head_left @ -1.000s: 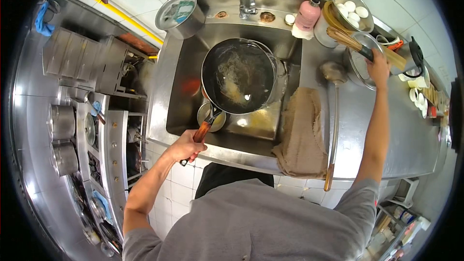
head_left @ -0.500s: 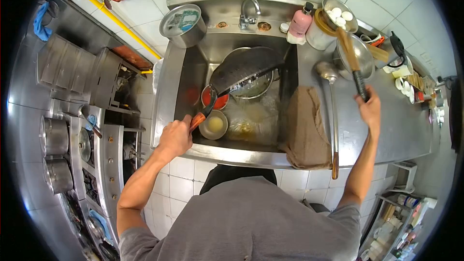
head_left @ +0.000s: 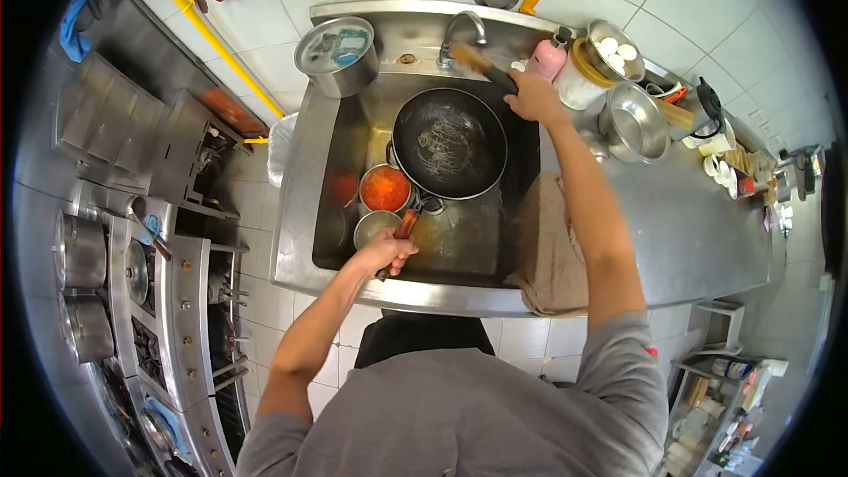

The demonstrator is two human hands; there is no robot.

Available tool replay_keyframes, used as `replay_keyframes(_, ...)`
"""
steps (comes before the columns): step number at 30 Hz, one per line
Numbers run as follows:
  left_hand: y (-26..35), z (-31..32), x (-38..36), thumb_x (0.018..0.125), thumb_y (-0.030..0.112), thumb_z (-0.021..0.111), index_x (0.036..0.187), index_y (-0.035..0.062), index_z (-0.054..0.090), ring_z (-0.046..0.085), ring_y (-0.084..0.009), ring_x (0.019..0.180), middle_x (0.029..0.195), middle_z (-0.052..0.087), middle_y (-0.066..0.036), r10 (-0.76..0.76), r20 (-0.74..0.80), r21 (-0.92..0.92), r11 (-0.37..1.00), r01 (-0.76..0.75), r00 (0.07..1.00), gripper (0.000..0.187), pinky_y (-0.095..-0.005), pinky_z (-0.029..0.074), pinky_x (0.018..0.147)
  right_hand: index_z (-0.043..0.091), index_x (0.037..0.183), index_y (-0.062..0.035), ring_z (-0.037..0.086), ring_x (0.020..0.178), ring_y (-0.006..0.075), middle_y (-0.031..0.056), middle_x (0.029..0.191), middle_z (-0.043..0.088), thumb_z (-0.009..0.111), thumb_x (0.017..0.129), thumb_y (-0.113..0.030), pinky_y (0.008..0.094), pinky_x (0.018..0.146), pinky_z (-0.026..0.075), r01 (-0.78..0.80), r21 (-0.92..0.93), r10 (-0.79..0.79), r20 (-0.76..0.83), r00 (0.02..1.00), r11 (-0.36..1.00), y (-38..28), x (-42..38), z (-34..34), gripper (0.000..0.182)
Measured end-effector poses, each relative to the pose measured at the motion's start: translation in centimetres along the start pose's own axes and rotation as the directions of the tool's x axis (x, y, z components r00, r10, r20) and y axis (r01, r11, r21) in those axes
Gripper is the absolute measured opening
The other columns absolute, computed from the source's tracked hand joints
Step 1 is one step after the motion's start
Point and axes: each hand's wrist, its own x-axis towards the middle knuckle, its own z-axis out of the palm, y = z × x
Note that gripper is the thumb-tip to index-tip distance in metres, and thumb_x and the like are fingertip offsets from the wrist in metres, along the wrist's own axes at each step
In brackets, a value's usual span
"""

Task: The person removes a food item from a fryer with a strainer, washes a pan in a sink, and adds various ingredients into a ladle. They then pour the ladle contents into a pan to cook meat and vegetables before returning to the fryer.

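Note:
My left hand (head_left: pixel 386 252) is closed around the reddish-brown handle of a black frying pan (head_left: pixel 477 115). The pan lies face up over the sink (head_left: pixel 340 234), its inside wet and shiny. In my right hand (head_left: pixel 534 95) is a wok brush (head_left: pixel 473 58) with a tan head and dark handle, raised beyond the pan near the faucet (head_left: pixel 459 34). Beside the pan, inside the sink, sit a bowl of red-orange contents (head_left: pixel 386 187) and a metal bowl (head_left: pixel 375 228), partly behind my left hand.
A lidded metal pot (head_left: pixel 336 66) stands at the sink's left back corner. To the right are a pink pump bottle (head_left: pixel 548 57), a bowl of eggs (head_left: pixel 616 53), a metal bowl (head_left: pixel 636 124) and a brown cloth (head_left: pixel 552 252). My right arm covers most of a ladle (head_left: pixel 594 143).
The pan has gone from tilted on edge to face up. My right hand has swung the brush left from over the counter to near the faucet. My left hand has moved right.

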Motion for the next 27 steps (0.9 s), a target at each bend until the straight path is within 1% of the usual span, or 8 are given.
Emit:
replay_keyframes(4,-1.5,0.0,1.9,0.089,0.019,0.065,0.084,0.0095,0.046,0.039,-0.0072,0.042,0.058,0.042,0.003,-0.026,0.028,-0.203,0.979,0.031,0.999,0.022,-0.0248,0.033,0.037,0.058,0.122,-0.0131,0.064,0.098,0.0367,0.0183,0.104,0.067,0.064,0.085,-0.028,0.0475,0.082,0.051,0.078,-0.149,-0.063,0.104,0.993,0.986,-1.1,-3.7,-2.1,0.04)
replay_keyframes(9,-4.0,0.4,5.7,0.096,0.056,0.045,0.09,0.0071,0.05,0.044,-0.0138,0.04,0.058,0.048,-0.002,0.006,-0.067,-0.252,0.967,-0.023,0.998,0.05,-0.0288,0.036,0.035,0.057,0.126,-0.0142,0.065,0.096,0.0379,0.0183,0.099,0.067,0.059,0.091,-0.031,0.0491,0.079,0.051,0.047,0.141,-0.062,0.1,0.993,0.989,-5.0,-10.2,3.6,0.039)
replay_keyframes(12,-4.4,1.4,6.7,0.097,0.057,0.045,0.086,0.0075,0.05,0.044,-0.0141,0.039,0.056,0.047,-0.002,0.062,-0.115,-0.173,0.982,-0.081,0.991,0.051,-0.0298,0.037,0.033,0.062,0.118,-0.0124,0.068,0.091,0.0341,0.0195,0.096,0.068,0.058,0.088,-0.022,0.0475,0.076,0.054,0.145,-0.138,-0.064,0.47,0.88,0.98,-10.0,-12.5,3.3,0.032)
replay_keyframes(15,-4.9,2.1,6.6,0.097,0.057,0.043,0.082,0.0085,0.048,0.044,-0.0143,0.037,0.054,0.046,-0.002,0.053,-0.101,-0.179,0.981,-0.071,0.993,0.051,-0.0308,0.038,0.032,0.065,0.107,-0.0072,0.069,0.089,0.0342,0.0191,0.093,0.068,0.058,0.086,-0.02,0.0461,0.076,0.055,0.159,-0.321,0.011,0.468,0.884,0.934,-7.6,-9.2,8.3,0.026)
replay_keyframes(18,-5.2,2.8,6.3,0.097,0.058,0.042,0.081,0.0092,0.046,0.044,-0.014,0.036,0.053,0.046,-0.003,0.085,-0.099,-0.153,0.983,-0.1,0.991,0.052,-0.0299,0.037,0.031,0.068,0.094,-0.0039,0.069,0.088,0.0335,0.0174,0.092,0.069,0.064,0.08,-0.021,0.0437,0.075,0.056,0.061,-0.076,-0.039,0.264,0.964,0.995,-8.6,-6.0,11.4,0.022)
replay_keyframes(21,-4.9,2.0,6.6,0.097,0.059,0.042,0.082,0.0089,0.046,0.044,-0.0141,0.036,0.053,0.045,-0.003,0.099,-0.115,-0.156,0.981,-0.116,0.988,0.052,-0.0296,0.037,0.031,0.068,0.092,-0.004,0.069,0.087,0.0325,0.0182,0.092,0.069,0.065,0.08,-0.022,0.0446,0.074,0.055,0.412,-0.168,-0.263,0.546,0.795,0.895,-11.1,-8.7,7.3,0.022)
replay_keyframes(25,-5.0,1.7,6.1,0.097,0.059,0.042,0.082,0.0081,0.046,0.044,-0.0141,0.036,0.053,0.046,-0.003,0.081,-0.116,-0.176,0.979,-0.1,0.99,0.053,-0.0296,0.037,0.03,0.068,0.097,-0.0039,0.067,0.096,0.035,0.0204,0.103,0.067,0.066,0.08,-0.025,0.0445,0.081,0.054,0.2,-0.184,-0.096,0.459,0.883,0.962,-9.4,-3.8,10.2,0.027)
replay_keyframes(27,-4.1,1.3,6.6,0.096,0.059,0.042,0.082,0.0079,0.047,0.044,-0.0142,0.036,0.053,0.046,-0.003,0.101,-0.12,-0.166,0.979,-0.12,0.988,0.053,-0.0296,0.037,0.03,0.068,0.095,-0.0038,0.068,0.094,0.0329,0.0193,0.1,0.068,0.066,0.08,-0.024,0.0436,0.078,0.055,0.375,-0.192,-0.241,0.493,0.836,0.907,-10.9,-4.8,9.1,0.025)
